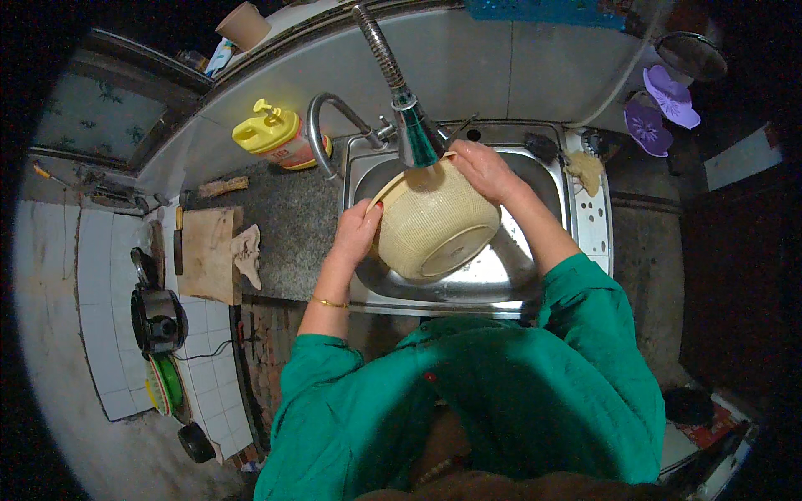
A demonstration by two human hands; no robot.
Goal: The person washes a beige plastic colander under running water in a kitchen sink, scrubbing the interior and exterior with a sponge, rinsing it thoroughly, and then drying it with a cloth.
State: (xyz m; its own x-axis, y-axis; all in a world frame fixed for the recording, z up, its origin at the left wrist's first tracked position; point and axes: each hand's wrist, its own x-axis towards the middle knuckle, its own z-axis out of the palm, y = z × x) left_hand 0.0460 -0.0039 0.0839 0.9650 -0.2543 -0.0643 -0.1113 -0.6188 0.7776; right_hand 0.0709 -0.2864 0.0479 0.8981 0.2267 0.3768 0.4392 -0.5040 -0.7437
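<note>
A cream plastic mesh colander [438,219] is held tilted over the stainless steel sink [520,275], its round base facing me. My left hand [358,232] grips its rim on the left, thumb on the outside. On the upper right, my right hand [482,168] is closed on the same rim. Just above the colander hangs the spray head of a flexible faucet [416,134], close to its far wall. Whether water is running I cannot clearly tell. The inside of the colander is mostly hidden from view.
A curved metal faucet [319,125] and a yellow pump jug [282,138] stand left of the spray head. Further left are a wooden cutting board [207,253] and a beige cloth [248,253]. A tan scrubbing pad [584,172] lies right of the sink, near purple flower-shaped dishes [648,125].
</note>
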